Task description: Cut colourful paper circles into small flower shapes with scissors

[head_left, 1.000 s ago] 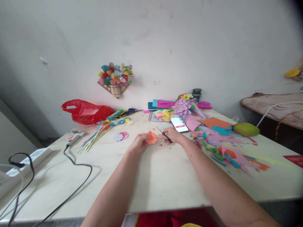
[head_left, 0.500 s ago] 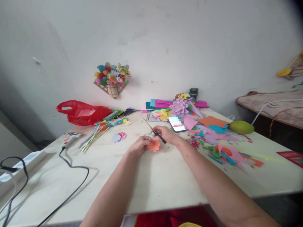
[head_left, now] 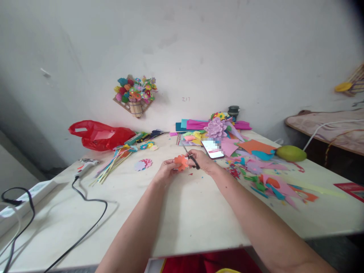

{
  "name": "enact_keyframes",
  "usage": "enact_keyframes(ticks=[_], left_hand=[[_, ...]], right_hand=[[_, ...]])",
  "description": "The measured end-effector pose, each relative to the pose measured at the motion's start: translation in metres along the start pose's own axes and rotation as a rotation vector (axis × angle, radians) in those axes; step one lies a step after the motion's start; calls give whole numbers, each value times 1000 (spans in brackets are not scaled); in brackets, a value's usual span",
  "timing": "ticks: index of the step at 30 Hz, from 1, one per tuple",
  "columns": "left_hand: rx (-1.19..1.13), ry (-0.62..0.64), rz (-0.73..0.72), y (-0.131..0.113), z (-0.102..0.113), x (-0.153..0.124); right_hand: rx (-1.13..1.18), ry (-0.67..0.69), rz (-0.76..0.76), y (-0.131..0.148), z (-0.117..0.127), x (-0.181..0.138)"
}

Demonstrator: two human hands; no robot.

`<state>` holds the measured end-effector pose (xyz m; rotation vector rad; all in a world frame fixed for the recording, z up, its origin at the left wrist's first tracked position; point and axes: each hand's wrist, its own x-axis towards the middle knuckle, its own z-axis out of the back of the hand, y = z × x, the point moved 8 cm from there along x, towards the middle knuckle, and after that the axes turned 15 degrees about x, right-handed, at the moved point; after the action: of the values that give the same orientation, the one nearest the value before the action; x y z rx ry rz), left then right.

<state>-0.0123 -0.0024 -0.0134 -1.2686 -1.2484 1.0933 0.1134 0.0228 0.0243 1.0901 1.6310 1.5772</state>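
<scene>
Between the fingers of my left hand (head_left: pixel 167 170) is an orange flower cutout (head_left: pixel 181 162) with a scalloped edge, held above the table. My right hand (head_left: pixel 202 161) grips a pair of scissors (head_left: pixel 194 162) by the dark handles; the blades point up and away to the left, just beyond the flower. Its fingertips come close to the flower's right edge, and whether they touch it I cannot tell. Left of my hands, pale and pink scalloped cutouts (head_left: pixel 143 164) lie on the tabletop. A small red scrap (head_left: pixel 190 174) rests below the scissors.
A phone (head_left: pixel 212 148) lies behind my right hand. Coloured scraps (head_left: pixel 273 182) cover the right side, near a green mango-like fruit (head_left: pixel 291 153). At left are a red bag (head_left: pixel 102 134), thin sticks (head_left: pixel 113 168), a glue gun (head_left: pixel 85 168) with its cord, and a power strip (head_left: pixel 28 197).
The orange flower has risen and turned in my left hand, and the pale green piece behind it no longer shows. The scissors have swung more upright. A red scrap now shows on the table.
</scene>
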Motion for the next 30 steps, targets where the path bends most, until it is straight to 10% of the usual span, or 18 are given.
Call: enact_keyframes(ticks=[19, 30], left_hand=[[-169, -170, -68, -4, 19, 2], [-191, -184, -46, 2, 21, 5]], right_hand=[[-285, 399, -148, -15, -11, -11], [-286, 378, -178, -20, -12, -11]])
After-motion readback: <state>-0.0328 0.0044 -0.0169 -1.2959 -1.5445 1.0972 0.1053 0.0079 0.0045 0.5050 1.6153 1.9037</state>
